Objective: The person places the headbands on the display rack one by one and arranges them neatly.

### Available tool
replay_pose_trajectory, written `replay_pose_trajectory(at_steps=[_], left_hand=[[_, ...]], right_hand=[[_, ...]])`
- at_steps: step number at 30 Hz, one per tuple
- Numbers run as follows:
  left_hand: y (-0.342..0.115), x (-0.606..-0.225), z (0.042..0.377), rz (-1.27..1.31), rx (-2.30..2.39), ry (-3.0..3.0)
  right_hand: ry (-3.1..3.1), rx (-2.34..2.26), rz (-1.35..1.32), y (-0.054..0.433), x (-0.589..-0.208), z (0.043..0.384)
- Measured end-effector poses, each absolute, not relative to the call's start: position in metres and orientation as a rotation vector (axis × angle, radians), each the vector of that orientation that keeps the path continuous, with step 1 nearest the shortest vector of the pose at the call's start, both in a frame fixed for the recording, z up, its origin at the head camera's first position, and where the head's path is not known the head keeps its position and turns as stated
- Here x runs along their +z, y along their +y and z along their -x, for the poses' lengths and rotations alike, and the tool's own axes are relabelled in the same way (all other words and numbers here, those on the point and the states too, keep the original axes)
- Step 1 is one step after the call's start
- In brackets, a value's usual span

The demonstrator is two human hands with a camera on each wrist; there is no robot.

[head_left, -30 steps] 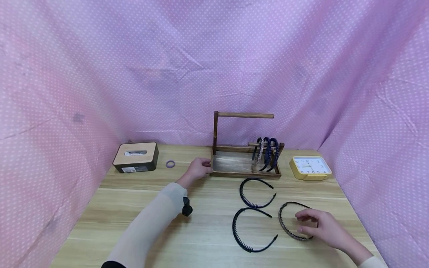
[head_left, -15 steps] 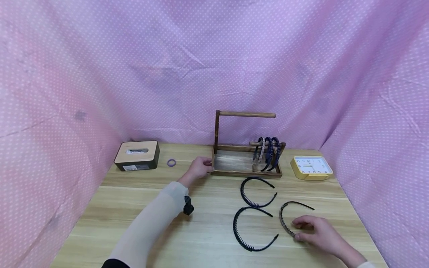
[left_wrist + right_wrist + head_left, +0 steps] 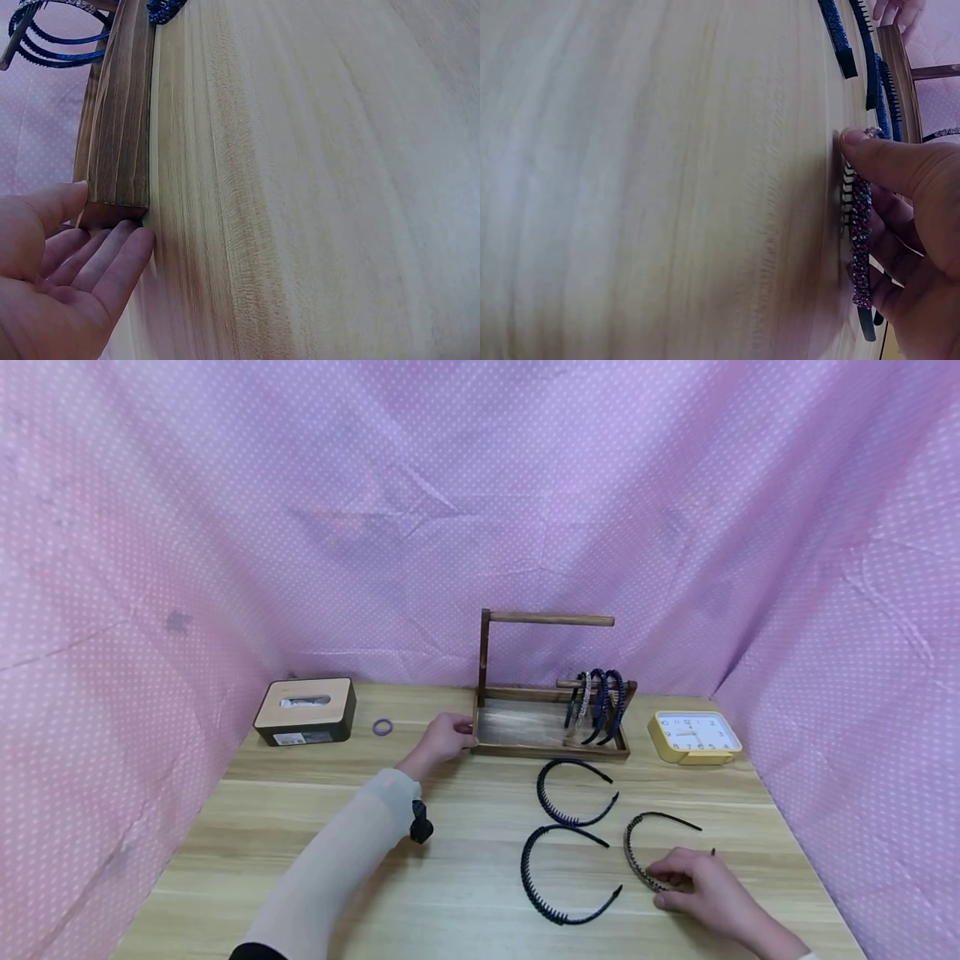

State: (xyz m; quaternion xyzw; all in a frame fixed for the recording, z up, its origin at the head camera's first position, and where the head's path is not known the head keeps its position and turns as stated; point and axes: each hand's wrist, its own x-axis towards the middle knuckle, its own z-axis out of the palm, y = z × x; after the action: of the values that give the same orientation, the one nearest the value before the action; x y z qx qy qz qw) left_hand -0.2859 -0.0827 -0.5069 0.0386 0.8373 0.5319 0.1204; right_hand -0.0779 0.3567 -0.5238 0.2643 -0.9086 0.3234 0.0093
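Pink polka-dot fabric [image 3: 375, 527] hangs behind and along both sides of a light wood-grain table [image 3: 300, 877], where a tissue box [image 3: 305, 717], a purple hair tie [image 3: 382, 734] and a yellow clock [image 3: 695, 735] sit around a brown wooden rack [image 3: 551, 752]. Its base is a shallow tray, with a tall post at the left bearing an upper bar [image 3: 551, 619] and a shorter post at the right bearing a lower bar [image 3: 567, 683]. At least three hair hoops [image 3: 618, 693], dark blue and silvery, already hang side by side on the lower bar; their overlap prevents an exact count. None hangs on the upper bar. Three more remain on the table, so the rack looks only partly filled: a navy toothed headband [image 3: 542, 795] just in front of the tray, a black toothed headband [image 3: 527, 882] nearer the person, and a glittery beaded headband [image 3: 632, 853] to their right. The left hand [image 3: 444, 737] grips the tray's left end, thumb on one side and fingers on the other. Well apart from it, the right hand [image 3: 705, 889] pinches the beaded headband, which appears to be on the tabletop.
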Motion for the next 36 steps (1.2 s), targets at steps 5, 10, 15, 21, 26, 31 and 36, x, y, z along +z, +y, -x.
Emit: replay_pose_trajectory(at_steps=[5, 10, 15, 21, 26, 31, 36], left_hand=[[-0.083, -0.506, 0.285, -0.103, 1.564, 2.437], [-0.082, -0.505, 0.285, -0.096, 1.573, 2.432], [-0.082, -0.504, 0.285, -0.086, 1.569, 2.429], [-0.082, -0.503, 0.284, -0.09, 1.563, 2.433], [-0.081, -0.504, 0.284, -0.115, 1.553, 2.459], [-0.081, -0.506, 0.285, -0.12, 1.544, 2.472], [-0.082, -0.505, 0.285, -0.116, 1.534, 2.469]], right_hand=[[-2.862, 0.981, -0.82, 0.356, -0.525, 0.076], [-2.88, 0.967, -0.828, 0.355, -0.522, 0.076], [-2.859, 0.909, -0.798, 0.352, -0.515, 0.076], [-2.755, 0.867, -0.641, 0.347, -0.504, 0.074], [-2.597, 0.859, -0.501, 0.344, -0.49, 0.076], [-2.517, 0.828, -0.386, 0.345, -0.475, 0.08], [-2.521, 0.903, -0.247, 0.348, -0.462, 0.084]])
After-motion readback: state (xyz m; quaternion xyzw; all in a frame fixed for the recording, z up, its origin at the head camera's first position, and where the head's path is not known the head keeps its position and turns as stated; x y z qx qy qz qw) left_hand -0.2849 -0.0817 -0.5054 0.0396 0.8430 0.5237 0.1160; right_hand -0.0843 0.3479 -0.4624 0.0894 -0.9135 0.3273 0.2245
